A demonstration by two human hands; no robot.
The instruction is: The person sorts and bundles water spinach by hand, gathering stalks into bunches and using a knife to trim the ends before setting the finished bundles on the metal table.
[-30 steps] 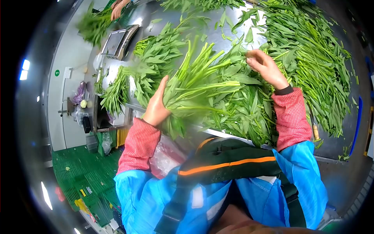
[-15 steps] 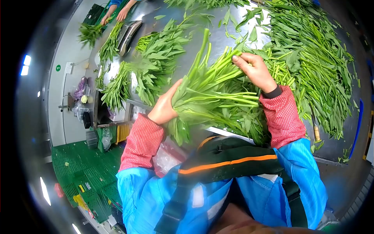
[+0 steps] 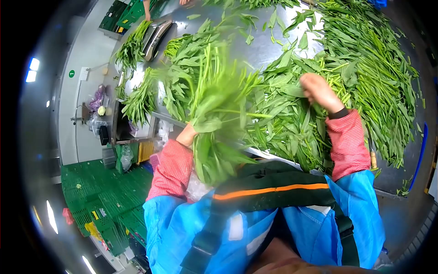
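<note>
My left hand (image 3: 186, 135) is wrapped round the lower part of a bunch of leafy water spinach (image 3: 212, 102). The stems point up and away, the leaves hang down towards my apron, and motion blurs the bunch. My fingers are mostly hidden behind the leaves. My right hand (image 3: 320, 92) is apart from the bunch, above the edge of a loose pile of water spinach (image 3: 292, 123). Its fingers are curled together, slightly blurred, and whatever they hold, if anything, does not show.
A large heap of greens (image 3: 369, 77) covers the table's right side, with a wooden-handled knife (image 3: 373, 160) near it. Bunches (image 3: 141, 96) lie at left beside a metal device (image 3: 157, 41). Another person's hand (image 3: 147, 14) touches greens there. Green crates (image 3: 86, 187) stand lower left.
My right hand has let go of the stems and moved right to the pile. My left hand has turned the bunch more upright and shifted it left. The other person's hands have moved.
</note>
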